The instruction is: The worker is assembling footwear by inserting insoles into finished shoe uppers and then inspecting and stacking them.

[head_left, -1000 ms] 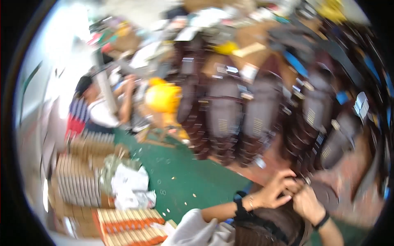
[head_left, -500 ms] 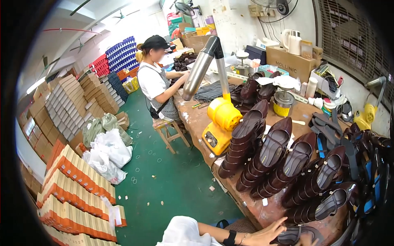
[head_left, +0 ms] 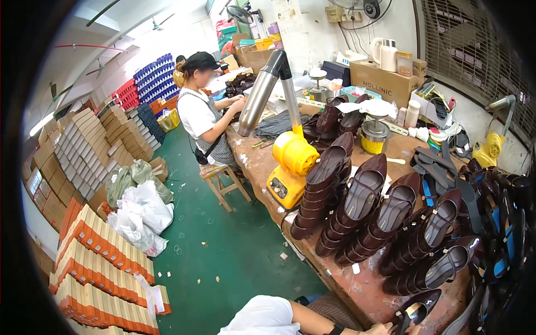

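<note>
At the lower edge, a dark brown pointed shoe (head_left: 422, 305) is held tilted above the bench, its toe up and to the right. My left hand (head_left: 381, 329) is closed at its near left side; a black band (head_left: 336, 329) circles that wrist. My right hand (head_left: 414, 329) shows only in part, its fingers bent against the shoe's lower part, the rest cut off by the frame. Just beyond, a nested stack of matching strapped shoes (head_left: 432, 268) lies on the brown workbench (head_left: 357, 290).
More nested shoe stacks (head_left: 357, 201) line the bench, beside a yellow blower (head_left: 290, 167) with a metal nozzle. A lidded tin (head_left: 374, 137) stands behind. Dark soles (head_left: 435, 167) pile up at right. Across the bench's far end sits a co-worker (head_left: 201, 111). Orange-and-cream boxes (head_left: 106, 251) stand left.
The shoe lay flat on the bench beside my spread left hand; now it is raised and tilted, with both hands on it. My left hand has moved down and closed. The view has shifted slightly.
</note>
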`<state>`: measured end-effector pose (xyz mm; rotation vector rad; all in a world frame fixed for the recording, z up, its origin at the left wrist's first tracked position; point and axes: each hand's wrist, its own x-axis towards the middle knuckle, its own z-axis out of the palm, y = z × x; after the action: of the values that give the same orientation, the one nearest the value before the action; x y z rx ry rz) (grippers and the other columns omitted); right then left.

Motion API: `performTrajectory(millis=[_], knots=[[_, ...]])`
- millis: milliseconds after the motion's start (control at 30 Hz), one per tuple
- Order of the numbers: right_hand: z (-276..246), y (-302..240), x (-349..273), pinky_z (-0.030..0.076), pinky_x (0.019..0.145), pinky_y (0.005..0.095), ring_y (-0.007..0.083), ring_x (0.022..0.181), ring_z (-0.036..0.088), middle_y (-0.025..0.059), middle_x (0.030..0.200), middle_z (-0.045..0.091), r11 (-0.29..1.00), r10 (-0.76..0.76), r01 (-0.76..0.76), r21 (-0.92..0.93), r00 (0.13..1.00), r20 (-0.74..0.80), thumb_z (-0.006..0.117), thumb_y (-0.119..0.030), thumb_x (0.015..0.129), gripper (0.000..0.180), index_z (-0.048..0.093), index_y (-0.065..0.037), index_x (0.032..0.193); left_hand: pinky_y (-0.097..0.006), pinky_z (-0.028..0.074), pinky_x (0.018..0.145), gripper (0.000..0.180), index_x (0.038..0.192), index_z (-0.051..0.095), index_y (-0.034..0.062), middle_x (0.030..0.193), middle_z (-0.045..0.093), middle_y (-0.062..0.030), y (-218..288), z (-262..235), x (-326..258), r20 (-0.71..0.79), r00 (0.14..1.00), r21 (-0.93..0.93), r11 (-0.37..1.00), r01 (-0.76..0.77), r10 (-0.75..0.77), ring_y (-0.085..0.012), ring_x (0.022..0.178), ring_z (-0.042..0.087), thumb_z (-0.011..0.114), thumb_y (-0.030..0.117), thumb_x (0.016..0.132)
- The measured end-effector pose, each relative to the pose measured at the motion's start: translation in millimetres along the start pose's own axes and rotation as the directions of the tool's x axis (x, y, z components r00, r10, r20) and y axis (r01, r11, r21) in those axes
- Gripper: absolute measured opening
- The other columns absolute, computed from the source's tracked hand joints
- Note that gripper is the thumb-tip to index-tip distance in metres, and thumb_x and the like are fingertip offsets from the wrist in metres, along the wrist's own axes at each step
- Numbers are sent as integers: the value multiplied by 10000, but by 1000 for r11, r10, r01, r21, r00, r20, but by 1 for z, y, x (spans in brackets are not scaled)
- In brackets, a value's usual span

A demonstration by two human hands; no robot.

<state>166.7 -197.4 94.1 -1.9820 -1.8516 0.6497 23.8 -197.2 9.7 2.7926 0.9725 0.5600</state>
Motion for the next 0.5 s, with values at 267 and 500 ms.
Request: performTrajectory(millis=[267, 500], knots=[[37, 15, 59, 352, 1119, 498, 382, 1051, 627, 232, 1115, 686, 869, -316, 246, -429, 944, -100, 537, -5, 832, 365, 672, 56, 1166, -402, 352, 536, 174, 713, 612, 29, 678, 586, -126, -4, 15, 4, 30, 997, -23, 998, -64, 65, -295, 594, 512, 558, 184, 772], [49, 40, 48, 419, 1045, 518, 483, 1053, 593, 282, 1131, 662, 850, -517, 459, -259, 819, -247, 571, 24, 818, 388, 646, 81, 1195, -413, 353, 598, 187, 684, 545, 109, 653, 505, -78, -13, 36, 2, -154, 987, -216, 973, -75, 42, -292, 651, 479, 556, 269, 780]])
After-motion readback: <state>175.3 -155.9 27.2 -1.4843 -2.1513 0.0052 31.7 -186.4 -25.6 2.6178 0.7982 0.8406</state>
